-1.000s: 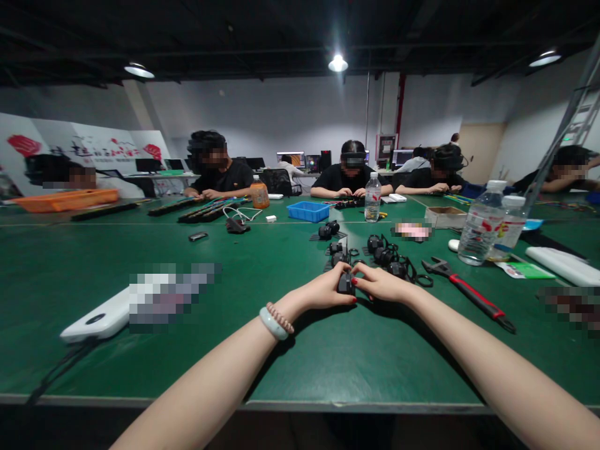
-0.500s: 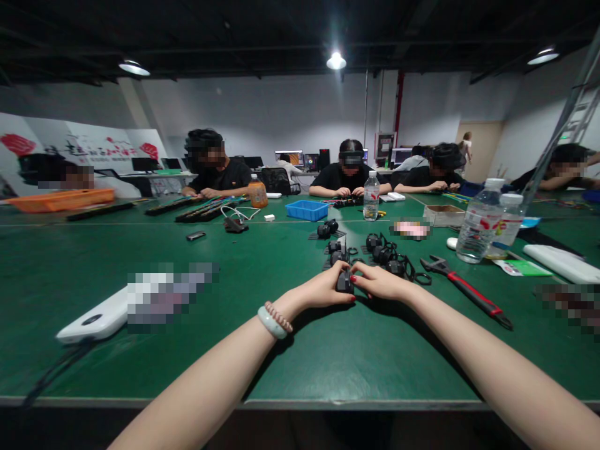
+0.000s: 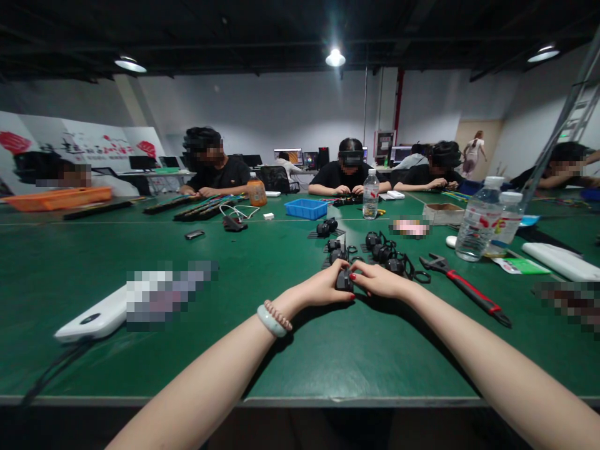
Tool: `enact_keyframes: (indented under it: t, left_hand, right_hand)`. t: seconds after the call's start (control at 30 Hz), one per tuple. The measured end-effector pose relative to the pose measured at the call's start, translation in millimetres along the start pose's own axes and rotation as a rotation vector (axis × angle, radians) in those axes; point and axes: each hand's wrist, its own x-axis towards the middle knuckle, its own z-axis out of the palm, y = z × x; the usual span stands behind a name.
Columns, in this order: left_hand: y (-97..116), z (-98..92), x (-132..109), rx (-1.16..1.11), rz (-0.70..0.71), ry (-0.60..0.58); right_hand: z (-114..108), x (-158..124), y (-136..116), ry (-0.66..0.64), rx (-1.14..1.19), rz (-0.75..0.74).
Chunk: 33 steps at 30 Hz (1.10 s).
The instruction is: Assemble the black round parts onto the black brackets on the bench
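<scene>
My left hand (image 3: pixel 323 284) is closed around a small black plastic fitting (image 3: pixel 344 280), thumb on the near side and fingers over its far side. From the right, my right hand (image 3: pixel 377 280) has its fingertips pressed together against the same fitting; its exact shape is partly covered by my fingers. Just beyond lie more black fittings (image 3: pixel 335 250) and, to the right, a group of similar ones (image 3: pixel 385 253) with loose black rings. One black ring (image 3: pixel 422 277) lies right of my right hand, near an adjustable wrench (image 3: pixel 473 294) with a red and black handle.
On the green table (image 3: pixel 290 369) a white power bank (image 3: pixel 94 319) lies to the left. Water bottles (image 3: pixel 480 225) stand at the right, another bottle (image 3: pixel 370 197) farther back. A blue tray (image 3: pixel 307 209) sits ahead. Several people work across the table.
Both hands stay at the fitting with hardly any movement. The view has shifted very slightly. In the far background, a walking person has come closer into view by the door.
</scene>
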Motion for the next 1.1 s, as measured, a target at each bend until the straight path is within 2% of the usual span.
enact_keyframes:
  t: [0.27, 0.8, 1.1]
  left_hand:
    - [0.9, -0.5, -0.1, -0.002, -0.011, 0.000]
    - [4.6, -2.3, -0.9, 0.006, -0.006, -0.002]
    - [4.3, -1.5, -0.6, -0.019, -0.005, 0.005]
  right_hand:
    - [-1.5, -2.4, -3.2, 0.004, 0.016, 0.016]
    - [-3.5, -6.0, -1.5, -0.040, -0.062, -0.119]
    - [-3.3, -6.1, -1.6, -0.048, -0.078, -0.117]
